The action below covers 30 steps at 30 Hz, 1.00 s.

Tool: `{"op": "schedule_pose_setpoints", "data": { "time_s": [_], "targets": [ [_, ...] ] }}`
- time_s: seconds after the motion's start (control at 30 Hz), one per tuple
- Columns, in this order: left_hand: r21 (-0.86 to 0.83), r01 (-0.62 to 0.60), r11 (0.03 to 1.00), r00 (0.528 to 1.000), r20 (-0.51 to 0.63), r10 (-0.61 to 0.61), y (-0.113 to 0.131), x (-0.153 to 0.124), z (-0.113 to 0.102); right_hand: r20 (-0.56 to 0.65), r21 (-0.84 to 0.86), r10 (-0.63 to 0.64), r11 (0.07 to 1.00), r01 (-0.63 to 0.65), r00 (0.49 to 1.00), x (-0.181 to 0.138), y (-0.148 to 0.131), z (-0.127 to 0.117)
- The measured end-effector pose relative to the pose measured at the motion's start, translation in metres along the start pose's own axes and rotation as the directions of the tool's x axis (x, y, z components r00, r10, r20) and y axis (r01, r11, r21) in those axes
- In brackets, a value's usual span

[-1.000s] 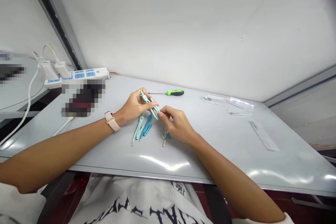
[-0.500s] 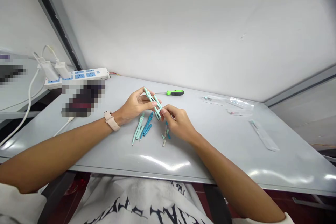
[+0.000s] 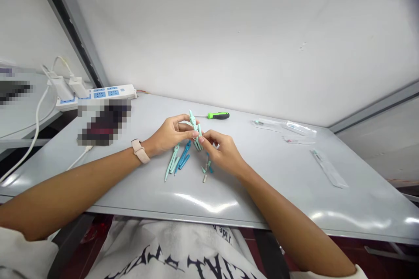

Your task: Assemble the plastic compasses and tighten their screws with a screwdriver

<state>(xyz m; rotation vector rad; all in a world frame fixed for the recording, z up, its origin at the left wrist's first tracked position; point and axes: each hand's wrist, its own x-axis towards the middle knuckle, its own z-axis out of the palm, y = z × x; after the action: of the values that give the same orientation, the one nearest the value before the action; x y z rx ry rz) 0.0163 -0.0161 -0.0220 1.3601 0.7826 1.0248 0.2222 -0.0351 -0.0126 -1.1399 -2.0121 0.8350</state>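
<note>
From the head camera, the left hand (image 3: 170, 135) and right hand (image 3: 222, 153) are together, both closed on a mint-green drawing compass (image 3: 195, 130). It stands nearly upright just above the surface (image 3: 271, 187), gripped between them, with the right fingertips (image 3: 202, 139) pinching its lower part. A pale watch strap (image 3: 140, 151) circles the left wrist.

Everything else sits around that held compass. Just below it and to the left lie a second mint-green compass (image 3: 172, 162) and some blue compass parts (image 3: 184, 156), side by side. Just below it and to the right, under the right hand, are small mint and blue pieces (image 3: 206, 170) (too small to tell exactly what they are). Just beyond it lies a screwdriver (image 3: 218, 115) with a green-and-black handle. Well to its right are clear plastic bags (image 3: 284, 127) and a long clear sleeve (image 3: 329, 168). Well to its left is a white power strip (image 3: 98, 94) holding two white chargers (image 3: 65, 87), with a pixelated patch (image 3: 104, 122) in front of it.
</note>
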Motion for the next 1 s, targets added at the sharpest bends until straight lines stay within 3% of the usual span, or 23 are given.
{"op": "schedule_pose_setpoints", "data": {
  "time_s": [0.17,0.27,0.4,0.5,0.67,0.8,1.0],
  "targets": [
    [0.127,0.0,0.992,0.997,-0.08,0.01,-0.004,0.002,0.0,-0.07,-0.006,0.055,0.998,-0.056,0.996,0.004,0.004,-0.004],
    [0.2,0.019,0.98,0.986,-0.166,0.015,-0.006,0.002,0.0,-0.119,-0.094,0.121,0.987,-0.133,0.985,0.008,0.01,-0.006],
    [0.395,-0.034,0.918,0.962,-0.237,0.137,-0.006,0.003,-0.002,-0.097,-0.237,0.204,0.946,-0.221,0.974,0.01,0.019,-0.004],
    [0.538,-0.062,0.841,0.947,-0.234,0.22,-0.004,0.002,-0.004,-0.074,-0.288,0.236,0.925,-0.247,0.969,0.011,0.021,-0.002],
    [0.682,-0.039,0.731,0.954,-0.192,0.23,-0.003,0.001,-0.007,-0.036,-0.315,0.225,0.922,-0.225,0.974,0.01,0.019,-0.002],
    [0.828,0.028,0.561,0.971,-0.155,0.18,0.0,-0.002,-0.008,-0.011,-0.345,0.201,0.919,-0.193,0.979,0.01,0.018,-0.003],
    [0.955,0.2,0.219,0.98,-0.194,-0.05,0.014,-0.009,-0.002,-0.002,-0.355,0.208,0.915,-0.195,0.978,0.01,0.018,-0.003]
  ]
}}
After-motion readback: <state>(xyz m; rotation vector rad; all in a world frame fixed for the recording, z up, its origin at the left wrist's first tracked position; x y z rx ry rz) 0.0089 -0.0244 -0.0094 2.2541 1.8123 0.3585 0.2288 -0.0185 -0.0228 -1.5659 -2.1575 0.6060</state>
